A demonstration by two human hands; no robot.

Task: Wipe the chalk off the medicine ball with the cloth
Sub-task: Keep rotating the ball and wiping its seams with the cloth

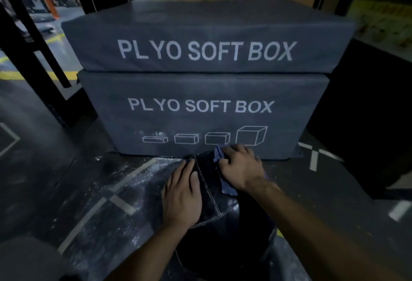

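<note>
Two stacked plyo boxes point(200, 111) stand ahead. Just in front of them, on the floor, sits the dark medicine ball point(214, 193). On the ball's left side the left hand point(181, 193) lies flat, steadying. Nearer the boxes, the right hand point(240, 167) presses the bluish cloth point(227, 188) against the top, fingers curled over it.

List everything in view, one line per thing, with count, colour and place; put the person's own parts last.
medicine ball: one, black with pale stitched seams, on the floor against the lower box.
cloth: one, blue, on the ball under the right hand.
plyo soft boxes: two, grey with white lettering, stacked behind the ball.
floor: dark, white line markings, white chalk dust left of the ball.
rack frame: black, upper left.
left hand: flat on the ball.
right hand: pressing the cloth to the ball.
</note>
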